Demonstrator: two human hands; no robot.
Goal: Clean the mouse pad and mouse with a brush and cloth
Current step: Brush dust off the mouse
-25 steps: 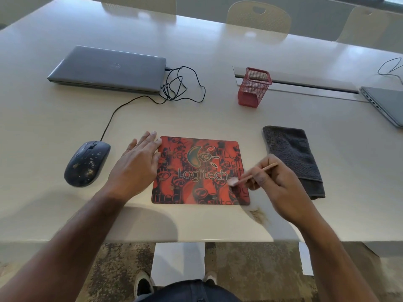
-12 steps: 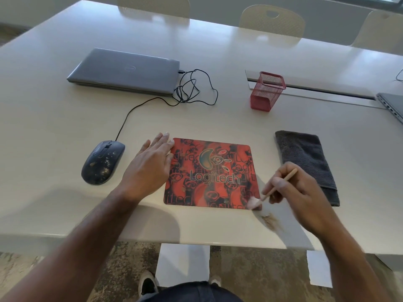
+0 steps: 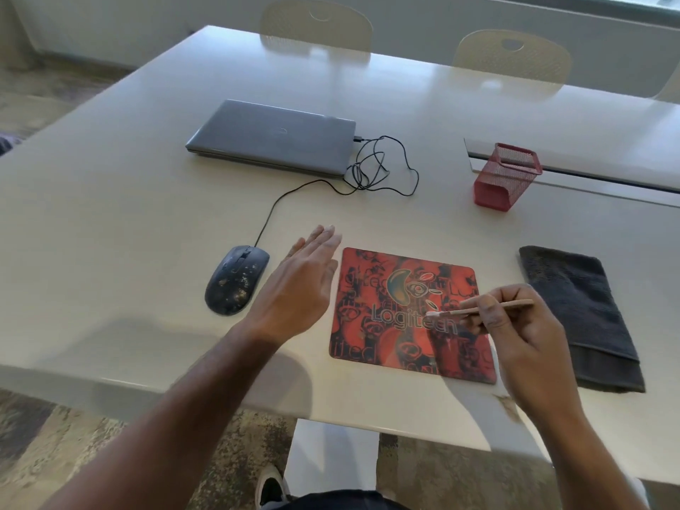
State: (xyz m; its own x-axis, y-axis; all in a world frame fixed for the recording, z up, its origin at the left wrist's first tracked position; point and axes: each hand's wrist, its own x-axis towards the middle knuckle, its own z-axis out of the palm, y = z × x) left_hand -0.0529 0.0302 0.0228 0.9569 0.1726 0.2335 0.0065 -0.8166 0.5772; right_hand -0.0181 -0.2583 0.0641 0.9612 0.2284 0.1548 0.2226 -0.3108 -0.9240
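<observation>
Pale bench fills the frame. Closed laptop, upper centre. Red mouse pad, lower centre; dark cloth at its right. Left hand, fingers together and flat, at the pad's left edge. Right hand pinches a brush over the pad. Speckled mouse, centre left.

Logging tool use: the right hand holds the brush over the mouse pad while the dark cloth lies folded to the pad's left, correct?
Not quite. The head view shows the dark cloth folded to the right of the mouse pad, not left. The right hand does hold the brush over the pad.
</observation>
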